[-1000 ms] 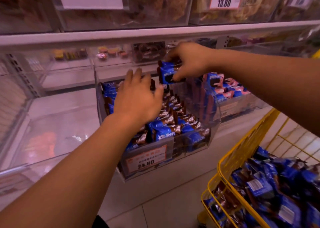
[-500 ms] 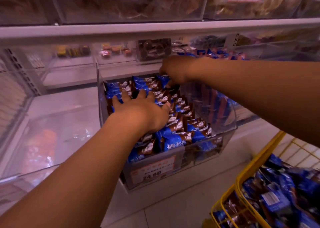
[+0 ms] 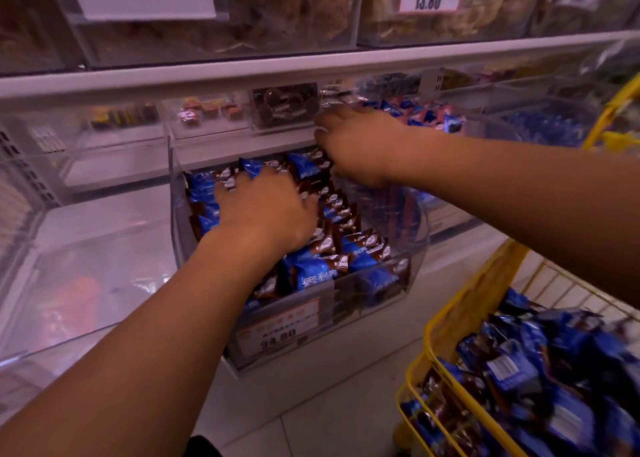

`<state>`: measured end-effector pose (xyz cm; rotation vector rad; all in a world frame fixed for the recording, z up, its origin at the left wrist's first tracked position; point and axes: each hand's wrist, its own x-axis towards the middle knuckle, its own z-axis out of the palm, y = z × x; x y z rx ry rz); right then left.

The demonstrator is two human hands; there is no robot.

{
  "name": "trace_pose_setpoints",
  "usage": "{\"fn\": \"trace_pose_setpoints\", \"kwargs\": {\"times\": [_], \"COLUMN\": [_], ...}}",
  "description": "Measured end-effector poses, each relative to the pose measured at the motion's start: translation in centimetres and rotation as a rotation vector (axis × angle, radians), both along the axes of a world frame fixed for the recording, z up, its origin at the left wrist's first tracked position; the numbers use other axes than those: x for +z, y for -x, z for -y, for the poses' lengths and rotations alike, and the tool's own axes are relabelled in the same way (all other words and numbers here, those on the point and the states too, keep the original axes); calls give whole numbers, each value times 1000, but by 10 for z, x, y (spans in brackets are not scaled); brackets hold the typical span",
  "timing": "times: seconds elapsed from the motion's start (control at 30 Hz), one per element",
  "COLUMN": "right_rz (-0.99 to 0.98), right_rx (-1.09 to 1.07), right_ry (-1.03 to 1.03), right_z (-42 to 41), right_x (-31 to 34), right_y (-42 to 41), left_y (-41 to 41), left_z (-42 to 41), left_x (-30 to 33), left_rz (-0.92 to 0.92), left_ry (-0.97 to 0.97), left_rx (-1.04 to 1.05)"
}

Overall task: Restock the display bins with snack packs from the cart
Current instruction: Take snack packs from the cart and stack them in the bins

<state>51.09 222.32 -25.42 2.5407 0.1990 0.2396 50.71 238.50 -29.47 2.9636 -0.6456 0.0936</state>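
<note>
Two hands work one clear display bin [image 3: 414, 248] packed with blue-brown snack packs [image 3: 349, 245]: left hand [image 3: 265, 210] presses flat mid-bin, right hand [image 3: 353, 144] pinches packs at its back edge; the yellow cart [image 3: 460, 314] stands right.

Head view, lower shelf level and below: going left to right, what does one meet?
Empty clear bin → left hand pressing on the snack packs in the clear display bin → right hand at the bin's back corner → yellow cart holding more blue packs.
</note>
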Motion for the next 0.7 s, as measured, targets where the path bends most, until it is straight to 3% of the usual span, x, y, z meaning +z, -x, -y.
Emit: {"fn": "trace_pose_setpoints", "kwargs": {"times": [0.1, 0.17, 0.23, 0.3, 0.37, 0.43, 0.53, 0.6, 0.7], "right_rz": [245, 315, 132, -289, -637, -773, -734, -720, -704], "right_rx": [162, 166, 109, -153, -463, -662, -815, -881, -831], "right_ry": [-142, -216, -240, -269, -314, -398, -587, -688, -647], "right_z": [30, 59, 88, 121, 151, 179, 203, 208, 212], "right_x": [12, 10, -2, -19, -42, -63, -83, -89, -99], "right_y": [95, 164, 210, 233, 237, 239, 244, 246, 244], "left_y": [33, 67, 100, 129, 152, 170, 179, 172, 161], "left_z": [13, 24, 42, 73, 113, 154, 198, 210, 218], "left_x": [12, 19, 27, 31, 24, 4, -37, -58, -85], "left_rz": [363, 431, 437, 365, 196, 11, -291, -324, -418], "left_ry": [350, 458, 436, 321, 125, -215, -588, -668, -658], "left_rx": [-218, -471, -790, -1003, -1014, -942, -802, -734, -681]}}
